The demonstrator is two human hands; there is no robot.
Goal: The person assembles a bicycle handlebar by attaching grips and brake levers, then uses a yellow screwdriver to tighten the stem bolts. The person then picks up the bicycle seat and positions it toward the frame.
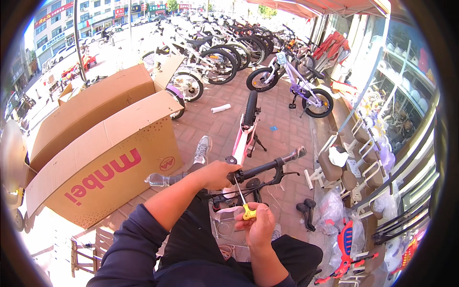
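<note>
A pink and white bicycle (242, 139) stands in front of me, its rear wheel pointing away and its black handlebar (260, 170) nearest to me. My left hand (221, 174) is closed at the handlebar stem (233, 160); some fingers are hidden behind it. In my right hand (258, 225), pinched between thumb and fingers, is a yellow-handled hex key (248, 212). Its thin metal shaft slants up to the stem just under my left hand, where the tip is hidden. Clear plastic wraps both handlebar ends. Black cables hang below the bar.
A large open cardboard box (110, 174) stands at left. Parked bicycles (217, 64) fill the back, with a small purple and white bicycle (294, 86) nearer. Black pedal-like parts (307, 210), child seats (334, 165) and a red and blue toy-like piece (345, 244) lie at right.
</note>
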